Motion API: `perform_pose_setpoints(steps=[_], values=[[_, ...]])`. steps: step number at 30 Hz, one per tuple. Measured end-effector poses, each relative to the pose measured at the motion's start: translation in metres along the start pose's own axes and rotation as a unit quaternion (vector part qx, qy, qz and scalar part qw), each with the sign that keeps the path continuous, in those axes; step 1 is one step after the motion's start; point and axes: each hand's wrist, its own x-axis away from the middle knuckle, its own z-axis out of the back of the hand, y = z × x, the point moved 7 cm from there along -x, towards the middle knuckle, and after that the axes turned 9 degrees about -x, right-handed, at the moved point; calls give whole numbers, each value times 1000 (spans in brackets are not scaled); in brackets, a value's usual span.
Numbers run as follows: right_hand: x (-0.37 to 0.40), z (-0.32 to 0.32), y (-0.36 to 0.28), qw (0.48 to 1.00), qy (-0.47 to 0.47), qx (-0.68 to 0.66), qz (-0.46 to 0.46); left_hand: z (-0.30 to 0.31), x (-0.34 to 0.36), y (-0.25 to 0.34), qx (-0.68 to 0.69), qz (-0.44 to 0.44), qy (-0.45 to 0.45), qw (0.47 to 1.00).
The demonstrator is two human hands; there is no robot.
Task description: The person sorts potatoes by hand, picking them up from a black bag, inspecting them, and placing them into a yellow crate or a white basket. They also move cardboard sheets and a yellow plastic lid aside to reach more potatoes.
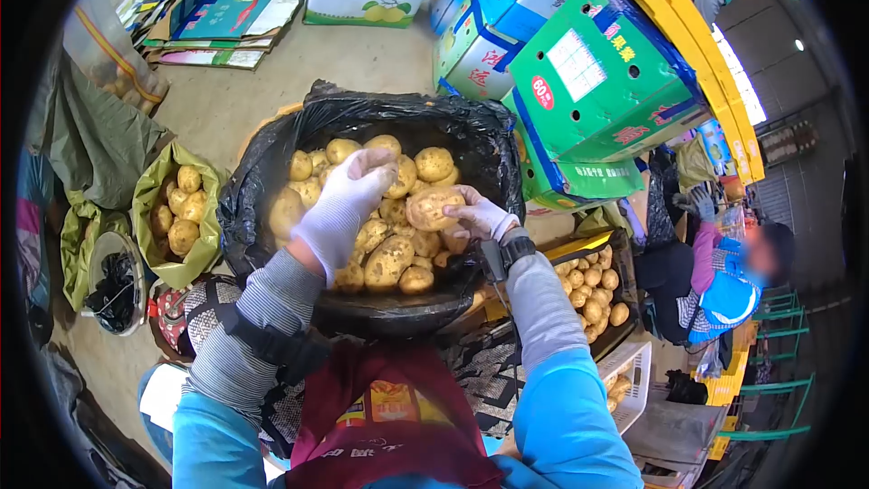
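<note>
My left hand [348, 199], in a white glove, reaches into a heap of potatoes. Its fingers are bent against a yellowish potato [404, 178], and the palm side is hidden. In my right hand [480, 215], also gloved, is a potato [433, 208], pinched between thumb and fingers just above the heap. Below lie many loose potatoes [389, 261], some with brown soil marks. They fill a tub lined with black plastic [237, 217], whose crumpled edge folds over the rim.
An open green bag of potatoes [217, 204] stands left. A clear tub [136, 294] holds black plastic. Green cartons [588, 81] are stacked upper right, flattened cardboard [231, 9] upper left. Right are a potato crate [590, 285], a white basket [638, 380] and a seated person [724, 290].
</note>
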Motion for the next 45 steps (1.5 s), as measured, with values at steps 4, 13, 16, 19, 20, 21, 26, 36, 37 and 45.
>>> perform_pose_setpoints(steps=[4,13,16,19,20,21,26,36,37,45], values=[[71,-62,-67,960,-98,-132,226,-25,2,-23,-5,69,-56,996],[147,-68,-102,903,146,-77,396,-45,13,5,124,-86,-162,975],[177,-110,-113,835,150,70,526,-43,17,4,159,-25,-175,971],[175,-112,-111,841,179,75,505,-42,19,3,158,-23,-181,970],[166,-101,-107,868,163,-32,469,-42,19,5,142,-32,-182,972],[155,-90,-101,868,160,-177,436,-42,19,7,127,-43,-182,974],[149,-111,-84,929,6,-295,224,-45,26,29,91,-193,-172,962],[180,-121,-105,837,108,0,536,-38,4,11,-11,-268,-152,951],[184,-124,-106,818,121,64,559,-47,11,10,158,-125,-217,955],[212,-138,-125,767,230,181,571,-53,29,31,170,-132,-211,954]])
